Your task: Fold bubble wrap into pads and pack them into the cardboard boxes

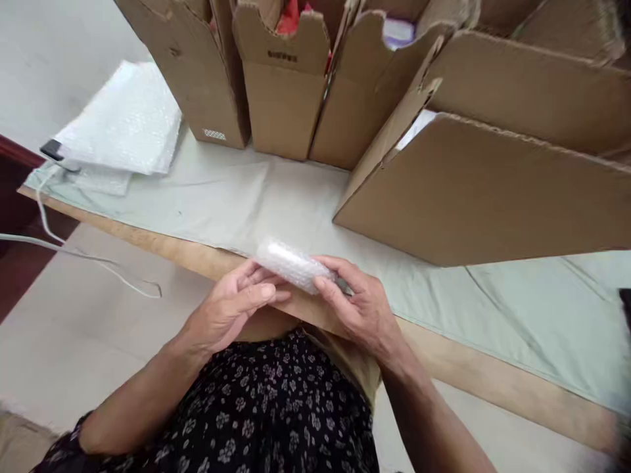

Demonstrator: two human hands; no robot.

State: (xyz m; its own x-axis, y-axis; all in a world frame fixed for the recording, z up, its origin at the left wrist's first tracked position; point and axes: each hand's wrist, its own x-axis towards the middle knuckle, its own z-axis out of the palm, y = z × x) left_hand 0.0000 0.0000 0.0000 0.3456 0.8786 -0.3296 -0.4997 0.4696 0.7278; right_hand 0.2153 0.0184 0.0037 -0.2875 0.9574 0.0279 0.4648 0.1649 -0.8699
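Note:
A small bubble-wrapped roll [292,264] is held over the table's front edge, lying at a slant. What is inside the wrap cannot be made out. My right hand [357,302] grips its right end between thumb and fingers. Beside its left end is my left hand [239,301], palm up, with fingers stretched out under or against the wrap and the thumb apart.
Several open cardboard boxes [288,105] stand along the back, holding red and purple items. A large cardboard box [473,190] is at the right. Bubble wrap sheets [125,121] lie at the left, near a white cable [98,256]. A pale cloth [211,197] covers the table.

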